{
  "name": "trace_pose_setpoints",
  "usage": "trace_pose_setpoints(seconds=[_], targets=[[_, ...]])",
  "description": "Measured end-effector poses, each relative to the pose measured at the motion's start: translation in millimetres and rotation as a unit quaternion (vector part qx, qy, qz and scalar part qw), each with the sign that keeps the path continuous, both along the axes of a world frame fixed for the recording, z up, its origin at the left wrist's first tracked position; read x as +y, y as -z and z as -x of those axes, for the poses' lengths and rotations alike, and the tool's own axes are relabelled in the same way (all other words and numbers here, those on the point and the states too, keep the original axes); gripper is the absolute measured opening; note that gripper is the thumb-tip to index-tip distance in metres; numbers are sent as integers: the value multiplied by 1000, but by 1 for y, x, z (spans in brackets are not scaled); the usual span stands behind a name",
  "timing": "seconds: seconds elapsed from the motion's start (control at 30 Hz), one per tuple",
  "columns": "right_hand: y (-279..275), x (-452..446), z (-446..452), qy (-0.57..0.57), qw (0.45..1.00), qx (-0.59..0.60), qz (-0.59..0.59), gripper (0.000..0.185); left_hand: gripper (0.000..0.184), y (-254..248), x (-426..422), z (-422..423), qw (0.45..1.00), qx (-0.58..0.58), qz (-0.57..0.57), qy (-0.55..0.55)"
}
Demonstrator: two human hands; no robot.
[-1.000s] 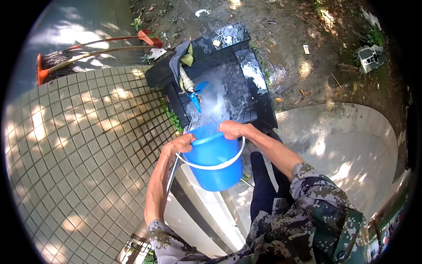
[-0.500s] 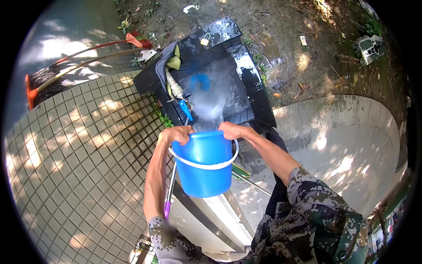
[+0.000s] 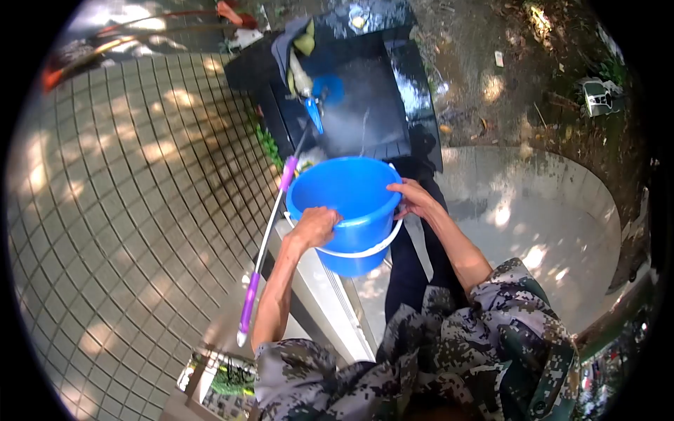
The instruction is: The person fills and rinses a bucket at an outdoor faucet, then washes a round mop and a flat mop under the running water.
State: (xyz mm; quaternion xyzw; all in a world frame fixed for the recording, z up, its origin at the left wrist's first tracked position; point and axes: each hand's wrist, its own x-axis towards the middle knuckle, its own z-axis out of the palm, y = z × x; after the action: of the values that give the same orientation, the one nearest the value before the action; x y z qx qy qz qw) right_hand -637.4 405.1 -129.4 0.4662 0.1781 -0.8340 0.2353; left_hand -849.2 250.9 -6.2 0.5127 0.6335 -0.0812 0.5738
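Observation:
A blue plastic bucket [image 3: 351, 265] with a white handle hangs between my hands, its mouth facing up toward me and its visible inside showing bare blue wall. My left hand [image 3: 317, 228] is closed over the near-left part of the rim. On the right side, my right hand [image 3: 414, 198] grips the rim with the thumb on top and the fingers outside. Beyond the bucket lies a black basin [image 3: 365, 98] with cloudy water in it and a round blue thing [image 3: 327, 90] at its left. A pole with purple grips [image 3: 263, 242] leans just left of the bucket.
A grey cloth [image 3: 282, 52] and a blue clip [image 3: 314, 114] sit at the basin's left edge. Tiled paving [image 3: 133, 210] spreads to the left, and a curved concrete surface [image 3: 533, 224] to the right. Orange-headed brooms [image 3: 53, 77] lie at upper left.
The bucket was tipped toward the basin with water pouring out; now it is turned upright and closer to me. My left hand has moved to the near rim.

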Motion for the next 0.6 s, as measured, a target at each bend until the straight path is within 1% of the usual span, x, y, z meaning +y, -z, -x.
trace_pose_setpoints(seconds=[0.03, 0.07, 0.1, 0.13, 0.17, 0.2, 0.27, 0.33, 0.4, 0.47, 0.53, 0.57, 0.6], targets=[[0, -14, -11, 0, 1000, -16, 2, 54, 22, -10, -19, -18, 998, 24, -47, -24], [4, -26, -18, 3, 1000, -30, -1, 51, 22, -14, -37, -35, 999, 15, -35, -26], [8, -38, -23, 1, 998, -59, 0, 47, 20, -15, -55, -52, 996, 66, -60, -14], [9, -50, -30, -2, 998, -67, 12, 47, 18, -19, -72, -68, 990, 116, -83, -2], [11, -55, -32, 11, 999, -48, 12, 45, 17, -22, -78, -79, 990, 131, -46, 19], [13, -59, -33, 23, 999, -30, 10, 44, 17, -20, -85, -82, 991, 128, -39, 17], [15, -68, -34, 28, 999, -40, 17, 43, 15, -16, -98, -89, 987, 147, -68, 15], [18, -65, -26, 23, 999, -46, 3, 41, 15, -9, -104, -84, 985, 151, -85, 14], [25, -60, -23, 1, 999, -27, -17, 40, 15, -6, -99, -77, 983, 153, -102, -1], [27, -51, -18, -8, 999, -30, -33, 33, 15, -2, -90, -70, 983, 156, -100, 0], [23, -34, -5, -5, 998, -40, -49, 32, 13, 1, -75, -56, 982, 149, -112, -27], [22, -23, 4, -2, 997, -51, -58, 31, 19, 6, -66, -44, 986, 140, -90, -22], [21, -10, 14, -1, 997, -42, -68, 31, 19, 15, -57, -30, 983, 149, -101, -22]])
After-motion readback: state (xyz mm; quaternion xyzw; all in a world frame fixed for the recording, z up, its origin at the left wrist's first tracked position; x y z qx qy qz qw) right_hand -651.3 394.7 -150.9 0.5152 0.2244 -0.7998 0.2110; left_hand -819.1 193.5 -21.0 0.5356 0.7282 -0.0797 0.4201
